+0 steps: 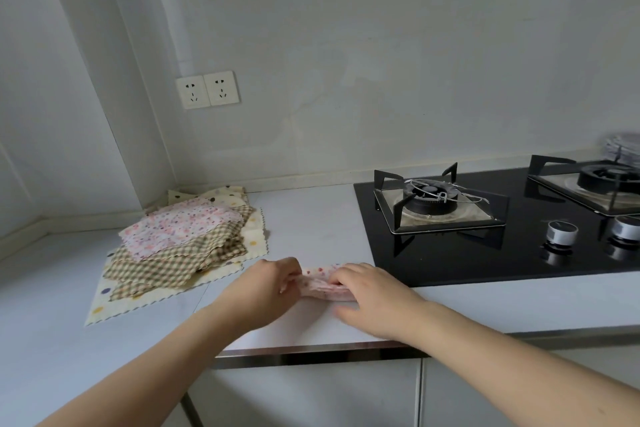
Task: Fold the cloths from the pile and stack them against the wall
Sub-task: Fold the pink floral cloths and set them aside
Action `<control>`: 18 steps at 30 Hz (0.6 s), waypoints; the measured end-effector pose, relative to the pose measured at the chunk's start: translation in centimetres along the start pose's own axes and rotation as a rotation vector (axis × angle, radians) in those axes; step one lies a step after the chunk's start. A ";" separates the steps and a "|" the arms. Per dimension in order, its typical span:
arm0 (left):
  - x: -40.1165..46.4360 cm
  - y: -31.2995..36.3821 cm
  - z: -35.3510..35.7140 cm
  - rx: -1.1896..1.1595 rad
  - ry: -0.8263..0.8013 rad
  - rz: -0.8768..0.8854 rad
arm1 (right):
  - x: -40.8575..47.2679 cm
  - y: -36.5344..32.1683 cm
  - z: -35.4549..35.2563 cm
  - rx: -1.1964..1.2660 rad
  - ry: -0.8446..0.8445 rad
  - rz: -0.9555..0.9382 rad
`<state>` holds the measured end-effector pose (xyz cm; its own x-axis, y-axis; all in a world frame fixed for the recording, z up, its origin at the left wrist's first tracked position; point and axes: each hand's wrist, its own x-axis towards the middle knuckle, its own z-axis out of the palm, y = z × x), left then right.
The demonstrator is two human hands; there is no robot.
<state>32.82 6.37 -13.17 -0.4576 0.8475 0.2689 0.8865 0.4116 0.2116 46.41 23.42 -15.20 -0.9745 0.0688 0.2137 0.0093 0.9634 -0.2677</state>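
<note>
A small pink floral cloth (318, 282) lies bunched into a narrow strip on the white counter (311, 225), near its front edge. My left hand (266, 284) grips its left end with curled fingers. My right hand (370, 295) lies over its right end, fingertips pinching the fabric. To the left, in the corner, sits the pile of cloths (180, 243): a pink floral one on top, green checked ones under it, cream dotted ones at the bottom. Much of the strip is hidden by my hands.
A black glass gas hob (485, 253) with two burners and two knobs fills the counter's right side, touching the cloth's right end. Two wall sockets (207, 90) sit above the pile. Stacked plates (623, 147) show at the far right. Cabinet doors lie below the counter's edge.
</note>
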 end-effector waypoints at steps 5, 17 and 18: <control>1.8 0.8 -2.3 -0.008 -0.057 -0.021 | 2.1 0.8 -3.4 0.169 0.131 0.135; 16.7 -0.8 -4.1 0.016 -0.175 -0.160 | 12.0 8.8 -10.3 0.152 -0.023 0.243; 17.9 -0.9 -4.4 0.004 -0.194 -0.173 | 12.7 9.3 -10.8 0.169 -0.034 0.260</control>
<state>23.49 19.72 -4.45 -0.5814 0.8125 0.0438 0.7965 0.5572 0.2348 36.52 36.07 -4.83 -0.9511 0.2962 0.0872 0.2247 0.8578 -0.4623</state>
